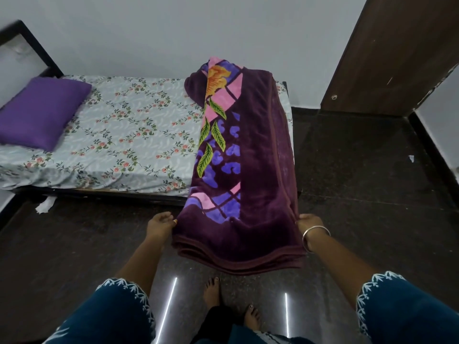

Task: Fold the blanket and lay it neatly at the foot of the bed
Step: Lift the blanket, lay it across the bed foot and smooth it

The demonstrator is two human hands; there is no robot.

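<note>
Teal sleeves frame the bottom corners; two bare feet stand at bottom centre. Left hand (160, 223) and right hand (309, 223) each pinch a near corner of one folded maroon blanket (255, 155) with their fingers. It stretches up-frame across the bed (119, 135), right of one purple pillow (42, 112).

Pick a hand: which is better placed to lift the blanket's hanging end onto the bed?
Probably neither alone. Left hand and right hand each pinch a side edge of the blanket where it overhangs the bed. Slight edge to the left: it's on the side with bare mattress.
</note>
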